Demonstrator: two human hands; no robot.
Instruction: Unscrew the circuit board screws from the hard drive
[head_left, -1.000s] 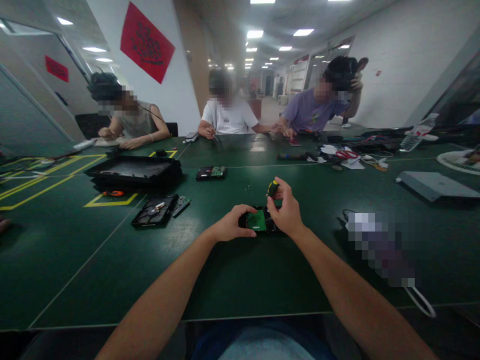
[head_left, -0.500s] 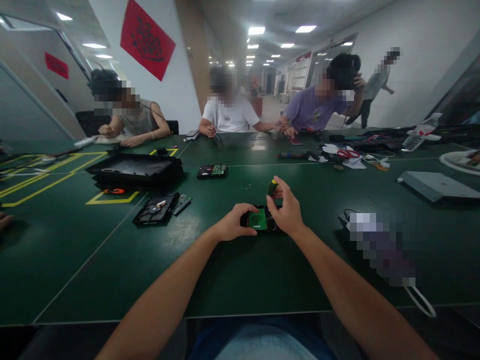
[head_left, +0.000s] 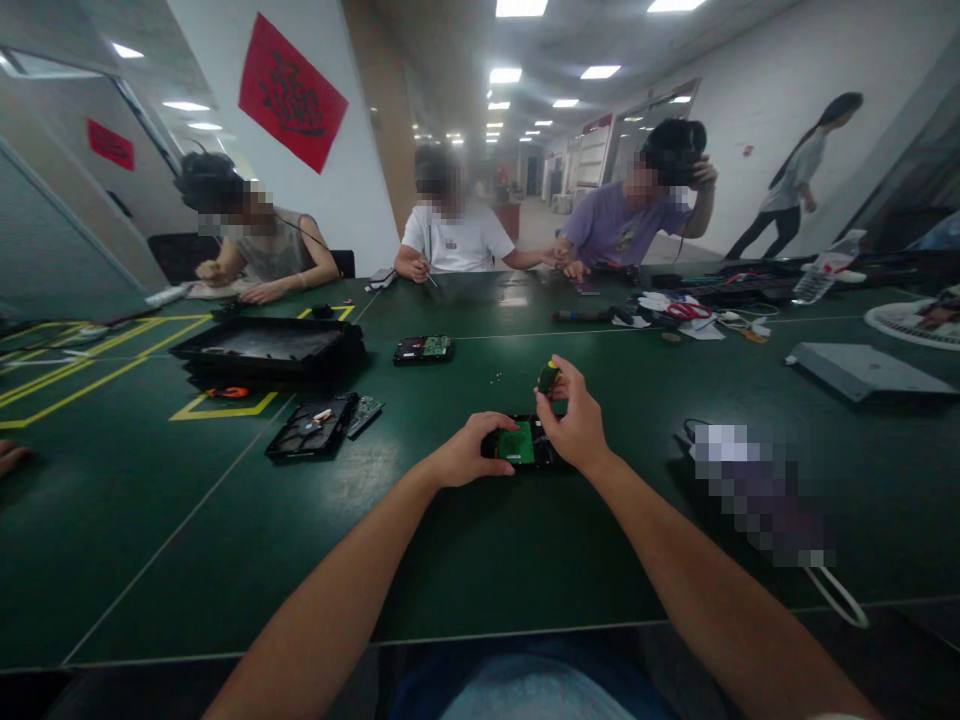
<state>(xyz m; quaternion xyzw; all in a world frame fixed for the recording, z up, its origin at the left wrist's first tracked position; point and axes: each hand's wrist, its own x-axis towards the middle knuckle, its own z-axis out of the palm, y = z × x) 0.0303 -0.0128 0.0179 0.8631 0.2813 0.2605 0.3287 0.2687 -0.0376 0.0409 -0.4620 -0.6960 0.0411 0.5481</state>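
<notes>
Black rectangular drive-like unit (head_left: pixel 541 448), hard casing, with a flat green circuit board (head_left: pixel 516 443) exposed on top, lies flat on the dark green smooth counter (head_left: pixel 450 570), well in from the near edge and about midway along it. Left hand (head_left: pixel 478 447) clamps its left end, thumb on the side toward the near edge, fingers on the side toward the far edge. Right hand (head_left: pixel 576 415) pinches the dark green and yellow handle of a small screwdriver (head_left: pixel 549 377), stood roughly upright over the unit's right part; shaft and tip hidden behind the fingers, so can't tell if it's seated. My read: unit is stiff and dense for its size, won't flex, but could slide or twist on that slick top if the driver is torqued with no bracing. Best hold is across the two long sides at the left end, as now. Keep pressure off the green board, probably the fragile bit: fingertips on casing edges only. Driver handle looks light and rigid, easy to roll between thumb and fingers; take it high, push straight down. Tiny pale specks (head_left: pixel 496 379), maybe screws, sit just beyond the unit toward the far edge; easy to knock away.
</notes>
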